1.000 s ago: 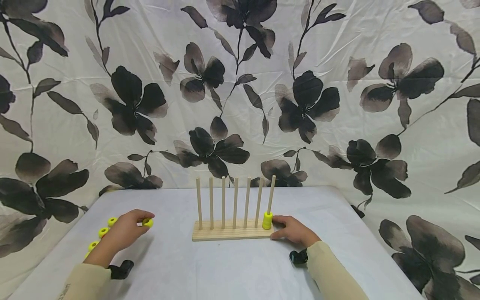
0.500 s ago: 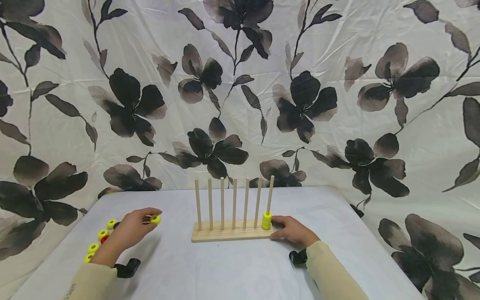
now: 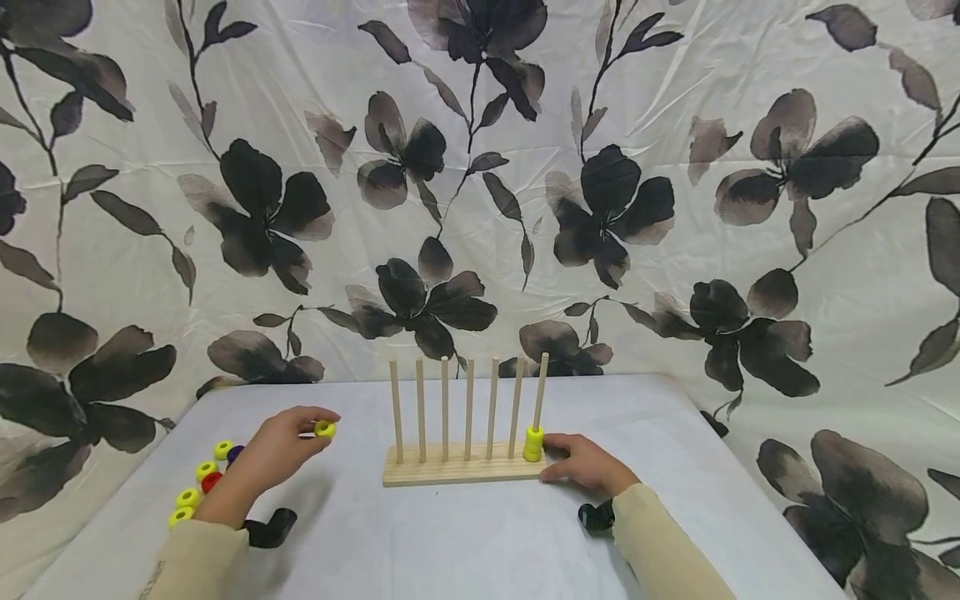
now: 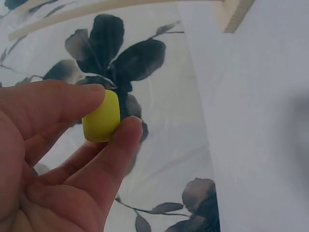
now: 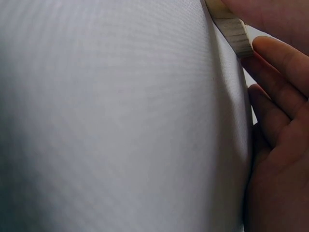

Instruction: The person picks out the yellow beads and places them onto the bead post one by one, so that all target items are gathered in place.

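With our left hand (image 3: 281,446) we pinch a yellow bead (image 4: 101,118) above the table's (image 3: 435,542) left side, ideally keeping fingertips off its hole. Our right hand (image 3: 590,463) grips the peg rack's (image 3: 450,475) right end, which should steady it; its rightmost peg (image 3: 541,392) carries stacked yellow beads (image 3: 533,445), while loose beads (image 3: 211,482) lie along the table's left edge.

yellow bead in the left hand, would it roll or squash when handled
The yellow bead would probably roll on its side, given its round wall. It looks stiff: no dent shows where the left hand pinches it.
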Tool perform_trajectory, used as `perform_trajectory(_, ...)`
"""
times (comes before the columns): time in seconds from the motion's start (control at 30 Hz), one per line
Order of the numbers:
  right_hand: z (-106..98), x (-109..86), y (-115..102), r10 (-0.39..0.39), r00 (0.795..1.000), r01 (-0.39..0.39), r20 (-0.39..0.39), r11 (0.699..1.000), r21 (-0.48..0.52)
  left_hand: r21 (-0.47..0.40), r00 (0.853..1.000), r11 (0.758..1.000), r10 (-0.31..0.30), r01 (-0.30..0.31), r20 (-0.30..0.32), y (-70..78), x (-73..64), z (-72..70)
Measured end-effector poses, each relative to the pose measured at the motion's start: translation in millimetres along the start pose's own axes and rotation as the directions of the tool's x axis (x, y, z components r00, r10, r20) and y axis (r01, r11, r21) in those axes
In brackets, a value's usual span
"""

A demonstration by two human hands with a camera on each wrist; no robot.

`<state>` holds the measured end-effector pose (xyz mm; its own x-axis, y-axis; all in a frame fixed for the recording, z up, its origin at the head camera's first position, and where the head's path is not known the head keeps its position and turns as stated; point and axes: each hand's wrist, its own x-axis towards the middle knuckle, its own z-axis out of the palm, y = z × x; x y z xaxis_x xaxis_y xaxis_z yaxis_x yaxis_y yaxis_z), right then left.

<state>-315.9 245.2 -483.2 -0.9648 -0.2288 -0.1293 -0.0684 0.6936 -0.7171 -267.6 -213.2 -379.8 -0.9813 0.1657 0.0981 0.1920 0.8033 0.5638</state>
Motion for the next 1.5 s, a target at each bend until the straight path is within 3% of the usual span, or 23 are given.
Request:
perform_trajectory(0.4, 1, -3.7, -1, 0.004, 1.0, -0.004, 0.007, 1.0, 0.02, -0.022, 0.997, 0.997, 0.069, -0.07, -0.037, 31.6, 8.2, -10.7)
perform_trajectory(0.63, 0, -1.8, 1, -0.005, 1.0, 0.005, 0.002, 1.0, 0.003, -0.04, 0.997, 0.997, 0.068, -0.069, -0.027, 49.3, 12.5, -21.1)
perform_trajectory(1.1, 0, -2.5, -2, -0.005, 1.0, 0.005, 0.008, 1.0, 0.019, -0.014, 0.984, 0.986, 0.167, -0.168, -0.058, 86.7, 18.8, -38.6)
perform_trajectory(1.5, 0, -2.5, -1, -0.003, 1.0, 0.003, 0.007, 1.0, 0.022, -0.025, 0.981, 0.983, 0.179, -0.182, -0.075, 119.1, 24.1, -46.1)
